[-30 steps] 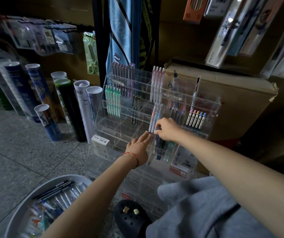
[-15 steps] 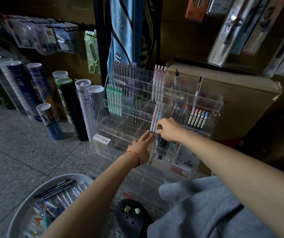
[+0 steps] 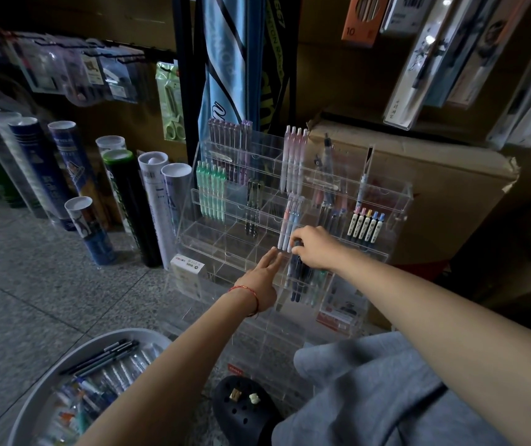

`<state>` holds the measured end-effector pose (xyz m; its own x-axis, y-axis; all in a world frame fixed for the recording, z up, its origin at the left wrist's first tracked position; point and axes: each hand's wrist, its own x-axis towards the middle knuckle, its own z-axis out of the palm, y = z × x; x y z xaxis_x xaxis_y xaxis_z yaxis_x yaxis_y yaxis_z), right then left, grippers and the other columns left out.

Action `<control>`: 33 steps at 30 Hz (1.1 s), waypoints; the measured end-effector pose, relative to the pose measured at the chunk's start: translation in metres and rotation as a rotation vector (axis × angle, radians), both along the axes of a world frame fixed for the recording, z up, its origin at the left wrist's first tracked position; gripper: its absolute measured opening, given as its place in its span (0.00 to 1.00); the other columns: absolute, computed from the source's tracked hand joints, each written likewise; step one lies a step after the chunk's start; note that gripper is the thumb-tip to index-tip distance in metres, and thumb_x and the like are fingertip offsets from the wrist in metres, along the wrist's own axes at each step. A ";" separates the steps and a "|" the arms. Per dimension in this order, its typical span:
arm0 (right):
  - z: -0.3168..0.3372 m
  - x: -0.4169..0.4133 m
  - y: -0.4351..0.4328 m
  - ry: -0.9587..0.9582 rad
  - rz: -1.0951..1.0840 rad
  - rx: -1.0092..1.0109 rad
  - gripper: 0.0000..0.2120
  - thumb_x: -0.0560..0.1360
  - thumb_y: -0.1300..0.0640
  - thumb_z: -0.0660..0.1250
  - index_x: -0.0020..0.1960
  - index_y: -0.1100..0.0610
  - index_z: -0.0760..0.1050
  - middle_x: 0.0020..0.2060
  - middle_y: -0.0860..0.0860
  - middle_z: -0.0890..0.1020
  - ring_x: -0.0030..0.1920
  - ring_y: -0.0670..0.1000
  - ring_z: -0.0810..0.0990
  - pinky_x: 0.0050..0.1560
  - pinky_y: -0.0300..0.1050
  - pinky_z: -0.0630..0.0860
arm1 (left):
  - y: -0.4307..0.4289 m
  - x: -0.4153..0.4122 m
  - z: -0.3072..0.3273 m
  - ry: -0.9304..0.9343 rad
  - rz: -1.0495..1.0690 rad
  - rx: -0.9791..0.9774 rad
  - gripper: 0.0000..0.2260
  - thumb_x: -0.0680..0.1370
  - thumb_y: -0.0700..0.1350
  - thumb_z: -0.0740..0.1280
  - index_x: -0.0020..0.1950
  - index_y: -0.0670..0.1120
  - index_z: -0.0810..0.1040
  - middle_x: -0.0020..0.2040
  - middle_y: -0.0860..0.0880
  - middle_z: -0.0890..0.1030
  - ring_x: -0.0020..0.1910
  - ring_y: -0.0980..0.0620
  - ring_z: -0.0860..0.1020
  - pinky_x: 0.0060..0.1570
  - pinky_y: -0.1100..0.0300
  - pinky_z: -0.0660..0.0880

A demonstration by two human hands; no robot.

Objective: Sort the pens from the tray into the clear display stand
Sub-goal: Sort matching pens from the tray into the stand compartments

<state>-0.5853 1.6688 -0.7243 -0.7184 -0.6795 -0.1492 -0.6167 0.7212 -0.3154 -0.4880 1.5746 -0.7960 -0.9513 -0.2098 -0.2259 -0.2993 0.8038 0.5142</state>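
The clear display stand (image 3: pixel 396 201) leans against a cardboard box, and its tiers hold green, purple, pink and pastel pens. My right hand (image 3: pixel 315 249) pinches the top of a dark pen (image 3: pixel 297 275) standing with other dark pens in a lower middle compartment. Just to its left, my left hand (image 3: pixel 259 281), with a red string at the wrist, rests flat against the stand's front, fingers stretched out and holding nothing. The round grey tray (image 3: pixel 29 410) sits on the floor at the lower left with several pens (image 3: pixel 110 371) lying in it.
Tall tubes (image 3: pixel 158 201) stand on the floor left of the stand. The cardboard box (image 3: pixel 444 188) is behind the stand, with packaged goods hanging above. My grey-clad knee (image 3: pixel 370 391) and a black clog (image 3: pixel 245 410) are in front of the stand. A white label box (image 3: pixel 188 263) sits at its left foot.
Both hands stay at the same compartment; only a slight shift of the view.
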 end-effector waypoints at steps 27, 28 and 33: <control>-0.020 0.009 0.000 0.110 0.154 0.313 0.14 0.79 0.61 0.57 0.64 0.58 0.68 0.60 0.57 0.74 0.56 0.58 0.76 0.54 0.51 0.75 | -0.001 0.013 -0.001 0.122 0.022 -0.133 0.34 0.75 0.31 0.54 0.76 0.54 0.48 0.77 0.58 0.41 0.62 0.45 0.73 0.46 0.57 0.74; -0.019 0.010 0.000 0.141 0.165 0.318 0.15 0.79 0.61 0.57 0.65 0.58 0.67 0.60 0.57 0.74 0.56 0.57 0.76 0.53 0.51 0.75 | -0.004 0.016 -0.005 0.138 0.030 -0.139 0.34 0.74 0.31 0.54 0.76 0.54 0.49 0.77 0.57 0.42 0.65 0.45 0.71 0.47 0.57 0.74; -0.014 0.018 -0.004 0.349 0.235 0.178 0.12 0.78 0.65 0.57 0.60 0.60 0.70 0.57 0.57 0.76 0.57 0.56 0.75 0.59 0.52 0.72 | -0.028 0.033 -0.017 0.125 0.106 -0.139 0.33 0.75 0.31 0.54 0.76 0.53 0.50 0.77 0.55 0.44 0.71 0.46 0.65 0.62 0.54 0.72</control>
